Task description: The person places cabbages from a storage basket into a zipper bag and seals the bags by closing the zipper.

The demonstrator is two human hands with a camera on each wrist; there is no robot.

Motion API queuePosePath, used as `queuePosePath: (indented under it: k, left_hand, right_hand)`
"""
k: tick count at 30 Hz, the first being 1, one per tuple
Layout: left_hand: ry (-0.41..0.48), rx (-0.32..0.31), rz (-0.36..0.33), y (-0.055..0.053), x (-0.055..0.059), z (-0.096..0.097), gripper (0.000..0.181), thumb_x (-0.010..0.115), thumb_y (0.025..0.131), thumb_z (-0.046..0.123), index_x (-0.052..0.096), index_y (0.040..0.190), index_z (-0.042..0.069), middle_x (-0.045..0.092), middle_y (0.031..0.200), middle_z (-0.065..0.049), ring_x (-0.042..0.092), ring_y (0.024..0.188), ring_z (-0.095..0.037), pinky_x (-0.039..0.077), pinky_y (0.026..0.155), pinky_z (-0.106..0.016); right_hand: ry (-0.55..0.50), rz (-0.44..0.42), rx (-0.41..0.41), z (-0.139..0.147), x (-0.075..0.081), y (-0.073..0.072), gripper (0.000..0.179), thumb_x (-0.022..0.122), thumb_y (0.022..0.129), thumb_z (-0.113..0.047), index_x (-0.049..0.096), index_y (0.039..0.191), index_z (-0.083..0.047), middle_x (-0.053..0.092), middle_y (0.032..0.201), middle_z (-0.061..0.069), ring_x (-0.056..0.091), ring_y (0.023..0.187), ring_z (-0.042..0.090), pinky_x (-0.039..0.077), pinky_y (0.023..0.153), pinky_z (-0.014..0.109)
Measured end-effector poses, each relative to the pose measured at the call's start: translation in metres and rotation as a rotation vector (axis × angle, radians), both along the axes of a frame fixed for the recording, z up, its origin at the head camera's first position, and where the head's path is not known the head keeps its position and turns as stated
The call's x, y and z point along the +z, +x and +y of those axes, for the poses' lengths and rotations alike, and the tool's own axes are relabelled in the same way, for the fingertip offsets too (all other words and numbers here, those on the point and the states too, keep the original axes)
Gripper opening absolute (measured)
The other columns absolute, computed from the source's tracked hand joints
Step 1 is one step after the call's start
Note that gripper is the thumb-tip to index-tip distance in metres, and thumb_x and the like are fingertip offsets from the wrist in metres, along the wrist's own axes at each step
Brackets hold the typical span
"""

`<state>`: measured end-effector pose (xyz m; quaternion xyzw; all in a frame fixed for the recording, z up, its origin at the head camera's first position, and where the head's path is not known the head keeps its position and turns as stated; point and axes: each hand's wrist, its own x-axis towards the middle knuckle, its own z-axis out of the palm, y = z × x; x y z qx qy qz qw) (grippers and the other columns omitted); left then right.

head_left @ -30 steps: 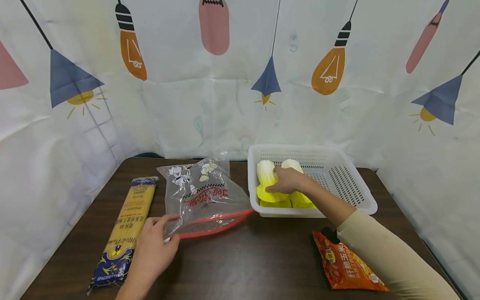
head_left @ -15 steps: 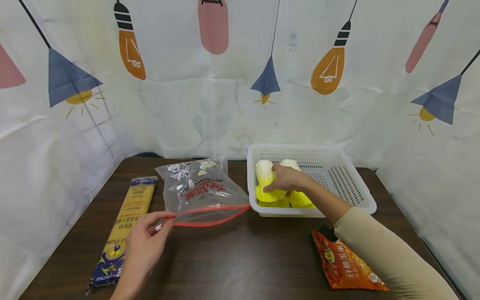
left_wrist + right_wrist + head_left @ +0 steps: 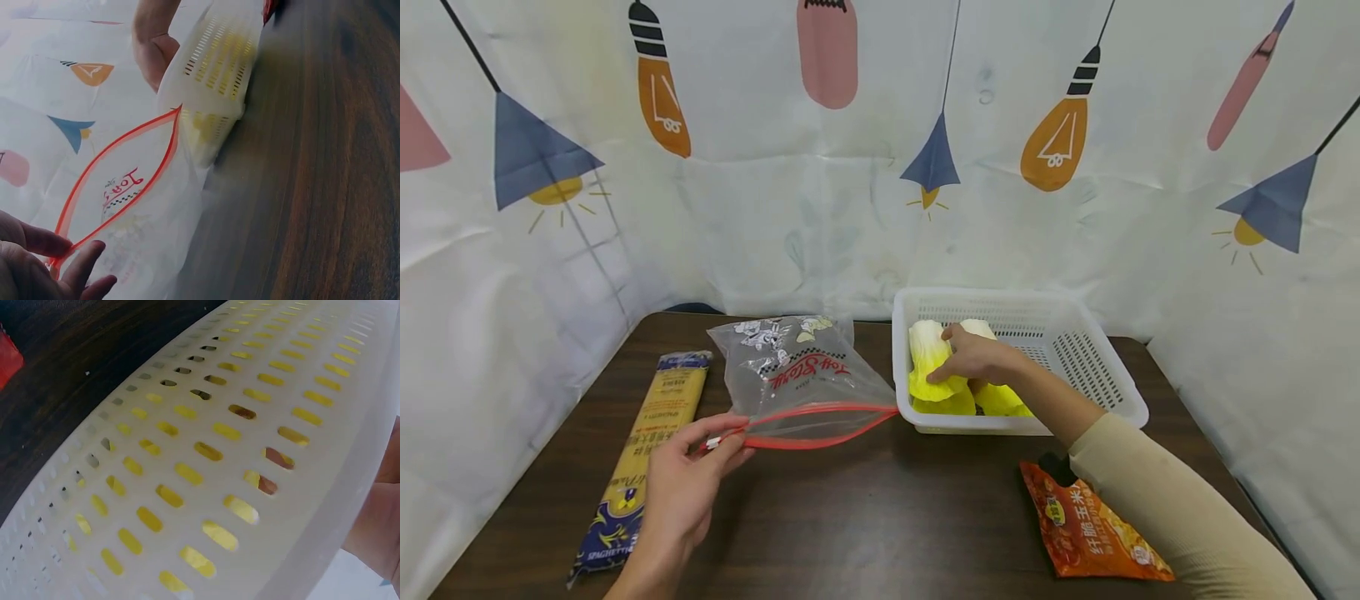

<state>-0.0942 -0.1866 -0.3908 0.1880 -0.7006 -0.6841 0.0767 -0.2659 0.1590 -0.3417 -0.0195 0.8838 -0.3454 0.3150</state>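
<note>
Your left hand [image 3: 688,479] now pinches the left corner of the clear bag's red edge [image 3: 820,443], thumb against finger. One second ago that hand lay lower in the head view; since then the corner has shifted farther up, and the lettering on the bag [image 3: 808,383] looks more squashed. In the left wrist view the bag's mouth gapes.

Your right hand [image 3: 977,360] stays where it was, inside the white basket [image 3: 985,425], its fingers gripping the yellow-and-white cabbage [image 3: 927,348]. That cabbage remains at the basket's left end, close beside a second cabbage [image 3: 977,327].

The bag's right corner reaches the basket's near left corner; you cannot tell whether they touch. Your right forearm crosses the basket's near rim, and the sleeve [image 3: 1165,508] covers part of the orange packet [image 3: 1075,525] on the table [image 3: 865,525]. At far left, your left hand and wrist partly hide the spaghetti packet [image 3: 658,400].
</note>
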Motion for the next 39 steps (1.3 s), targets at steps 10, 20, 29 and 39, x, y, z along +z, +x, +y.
queuePosePath:
  k: [10,20,29,39]
  left_hand:
    - [0.000,0.008,-0.026,-0.002,0.002,0.000,0.033,0.067,0.098,-0.005,0.068,0.130,-0.006,0.052,0.140,-0.013,0.072,0.091,-0.006,0.063,0.080,-0.025]
    - [-0.004,0.009,-0.023,-0.002,0.005,0.000,0.034,0.067,0.097,-0.004,0.067,0.131,-0.006,0.051,0.142,-0.015,0.075,0.090,-0.007,0.063,0.080,-0.027]
    - [-0.017,0.000,-0.038,-0.003,0.007,-0.001,0.035,0.068,0.097,-0.003,0.067,0.133,-0.005,0.052,0.141,-0.014,0.074,0.089,-0.005,0.063,0.079,-0.025]
    - [-0.024,0.009,0.006,-0.008,0.011,0.001,0.031,0.069,0.097,-0.003,0.069,0.128,-0.005,0.055,0.137,-0.013,0.074,0.092,-0.007,0.063,0.081,-0.027]
  right_hand:
    - [-0.131,-0.044,-0.119,0.002,0.000,0.000,0.084,0.072,0.094,-0.016,0.020,0.161,-0.016,0.029,0.159,0.022,0.043,0.136,0.040,0.044,0.111,0.069]
    - [-0.274,-0.112,-0.214,0.011,0.010,0.002,0.076,0.065,0.095,-0.022,0.026,0.160,-0.014,0.034,0.156,0.019,0.050,0.125,0.035,0.055,0.098,0.042]
    - [-0.393,-0.145,-0.260,0.014,0.012,0.004,0.072,0.061,0.098,-0.024,0.026,0.160,-0.013,0.034,0.157,0.016,0.051,0.120,0.030,0.058,0.085,0.032]
    - [-0.493,-0.190,-0.302,0.019,0.011,0.006,0.069,0.059,0.100,-0.024,0.030,0.162,-0.017,0.042,0.151,0.015,0.060,0.106,0.024,0.061,0.083,0.031]
